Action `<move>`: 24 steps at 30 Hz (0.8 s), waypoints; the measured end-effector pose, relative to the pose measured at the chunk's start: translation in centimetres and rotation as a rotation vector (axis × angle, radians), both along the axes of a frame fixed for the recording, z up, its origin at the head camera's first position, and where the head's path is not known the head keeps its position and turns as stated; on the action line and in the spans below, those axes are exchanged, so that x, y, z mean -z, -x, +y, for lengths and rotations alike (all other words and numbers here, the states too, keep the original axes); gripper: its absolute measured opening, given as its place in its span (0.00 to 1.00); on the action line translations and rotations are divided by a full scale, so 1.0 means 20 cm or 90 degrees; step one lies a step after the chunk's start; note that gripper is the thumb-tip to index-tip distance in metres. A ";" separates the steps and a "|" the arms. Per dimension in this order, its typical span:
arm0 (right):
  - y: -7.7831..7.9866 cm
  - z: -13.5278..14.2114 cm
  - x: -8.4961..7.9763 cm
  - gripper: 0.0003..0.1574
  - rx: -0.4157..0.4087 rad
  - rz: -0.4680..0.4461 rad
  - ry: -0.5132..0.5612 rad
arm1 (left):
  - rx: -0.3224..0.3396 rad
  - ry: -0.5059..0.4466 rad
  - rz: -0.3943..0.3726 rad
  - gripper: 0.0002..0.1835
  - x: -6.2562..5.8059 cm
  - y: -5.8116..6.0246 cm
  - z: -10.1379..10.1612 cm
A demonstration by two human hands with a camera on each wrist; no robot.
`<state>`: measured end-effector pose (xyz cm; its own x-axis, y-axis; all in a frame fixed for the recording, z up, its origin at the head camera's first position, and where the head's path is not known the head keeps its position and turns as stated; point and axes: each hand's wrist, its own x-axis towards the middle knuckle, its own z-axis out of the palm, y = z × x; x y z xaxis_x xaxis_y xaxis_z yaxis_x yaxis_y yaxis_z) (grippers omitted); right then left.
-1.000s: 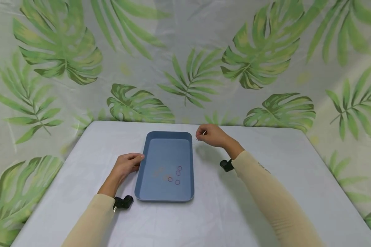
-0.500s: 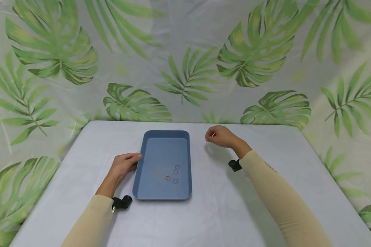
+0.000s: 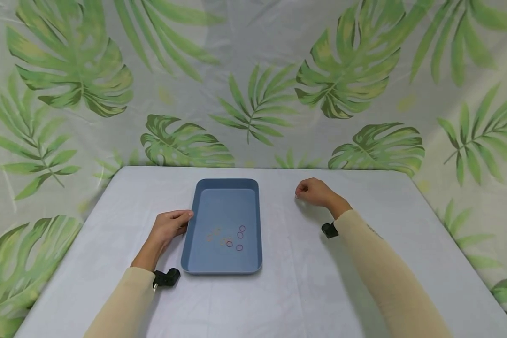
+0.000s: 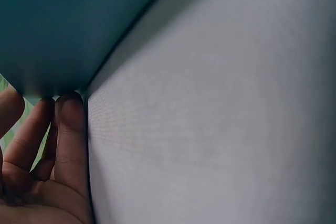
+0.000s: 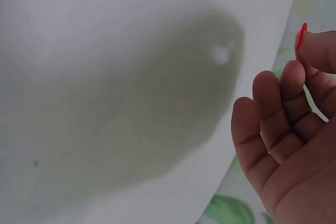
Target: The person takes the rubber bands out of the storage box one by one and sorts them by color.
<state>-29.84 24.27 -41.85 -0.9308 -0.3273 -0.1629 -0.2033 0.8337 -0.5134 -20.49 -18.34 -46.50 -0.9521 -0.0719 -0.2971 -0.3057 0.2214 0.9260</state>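
A blue rectangular tray (image 3: 226,209) lies on the white-covered table. My left hand (image 3: 169,227) holds its left edge, the thumb at the rim; in the left wrist view the fingertips (image 4: 70,114) press against the outer wall. Several thin red-purple rubber bands (image 3: 239,247) and several pale yellow-orange rubber bands (image 3: 210,238) lie in the near half of the tray. Right of the tray, over the table, my right hand (image 3: 317,192) pinches a small red rubber band (image 5: 301,36) between thumb and index finger. Its other fingers are loosely bent.
The white tablecloth (image 3: 295,291) stretches around the tray on all sides. Behind the table hangs a leaf-printed curtain (image 3: 257,103). Black wrist cameras (image 3: 167,277) sit below both hands. A hand's shadow falls on the cloth in the right wrist view.
My right hand has moved rightward, away from the tray, and slightly nearer, still pinching the red rubber band. My left hand keeps its place at the tray's edge. The view has shifted slightly.
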 end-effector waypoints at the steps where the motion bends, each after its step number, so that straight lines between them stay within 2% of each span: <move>1: 0.00 0.02 0.00 0.10 0.006 0.001 -0.001 | -0.001 0.002 -0.001 0.25 0.00 0.00 0.00; 8: 0.01 0.10 0.02 0.08 0.024 0.009 -0.009 | 0.002 0.019 -0.011 0.25 -0.01 0.00 0.01; 15: 0.01 0.07 0.02 0.07 0.035 0.016 -0.008 | 0.007 0.027 -0.006 0.26 -0.03 -0.02 0.00; 24: 0.01 0.04 0.08 0.08 0.086 0.028 -0.031 | 0.016 0.039 -0.009 0.27 -0.01 -0.03 0.01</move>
<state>-30.01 25.08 -43.52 -0.9722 -0.1919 -0.1343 -0.1093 0.8789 -0.4644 -19.93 -18.06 -46.26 -0.9495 -0.0659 -0.3068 -0.3126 0.2858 0.9059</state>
